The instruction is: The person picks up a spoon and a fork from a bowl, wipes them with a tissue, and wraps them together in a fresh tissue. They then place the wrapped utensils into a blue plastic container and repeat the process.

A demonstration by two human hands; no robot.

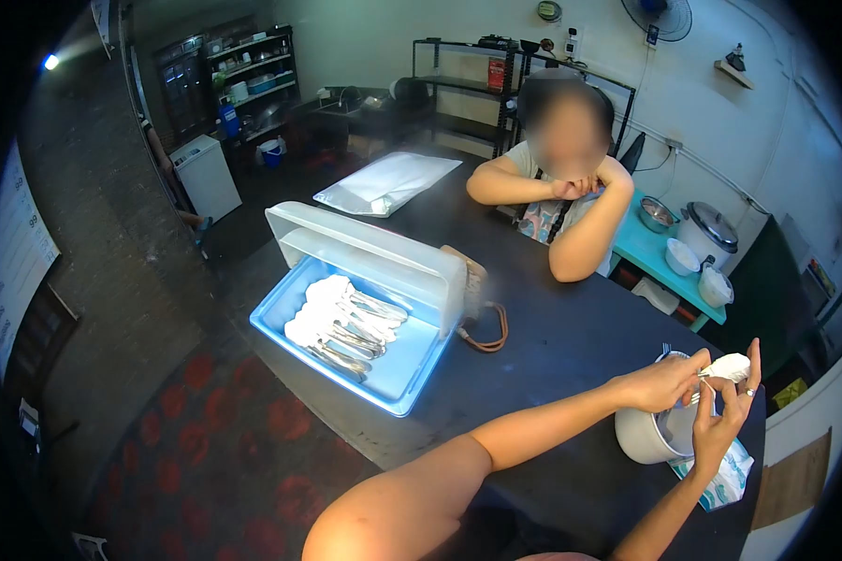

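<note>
At the right side of the table, my left hand [666, 383] pinches metal cutlery whose end is wrapped in white tissue [728, 366]. My right hand [723, 404], with a ring on one finger, grips the wrapped end, some fingers stretched upward. Whether the piece is a spoon or a fork is hidden by my fingers. Beneath both hands stands a white pot [638, 439] with cutlery handles sticking up inside. A white and teal tissue pack [728, 475] lies beside it. In a blue tray [404, 400] rest several pieces of cutlery [346, 327] with tissue-wrapped ends.
A clear lid [370, 252] leans upright on the tray's far side. Behind it lies a brown pouch [472, 280] with a strap. A plastic packet [388, 182] is farther back. Across the table a person [561, 178] leans on their elbows, near a turquoise bench [660, 252] with bowls and a cooker.
</note>
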